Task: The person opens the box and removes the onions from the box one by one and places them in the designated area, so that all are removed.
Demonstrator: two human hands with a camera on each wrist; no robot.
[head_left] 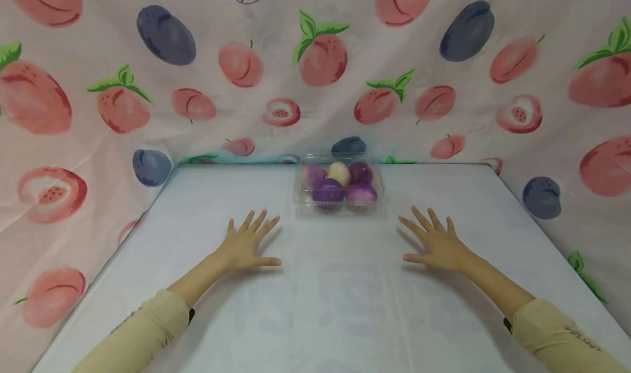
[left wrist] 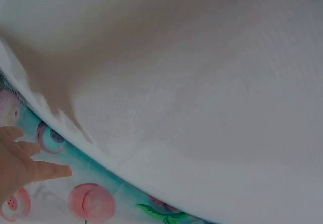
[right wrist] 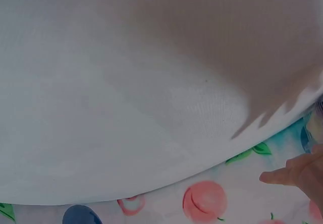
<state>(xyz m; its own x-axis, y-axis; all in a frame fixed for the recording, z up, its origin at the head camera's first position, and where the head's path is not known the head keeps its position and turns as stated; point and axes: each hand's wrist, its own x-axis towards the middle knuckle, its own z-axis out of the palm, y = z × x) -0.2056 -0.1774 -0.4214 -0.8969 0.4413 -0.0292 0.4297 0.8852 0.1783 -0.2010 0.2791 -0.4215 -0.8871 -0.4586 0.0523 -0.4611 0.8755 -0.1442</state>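
Observation:
Near the table's back edge stands a clear plastic box holding several round onions, mostly purple, such as the dark purple onion, and one pale onion. My left hand is spread above the table, to the near left of the box, holding nothing. On the other side, my right hand is likewise spread, to the near right of the box and apart from it. In the left wrist view only part of the left hand shows; the right wrist view catches part of the right hand.
A white table surface spreads under both arms. Behind it and at both sides hangs a pale cloth printed with peaches and dark plums. Both arms wear rolled beige sleeves, with a dark band edge at each wrist side.

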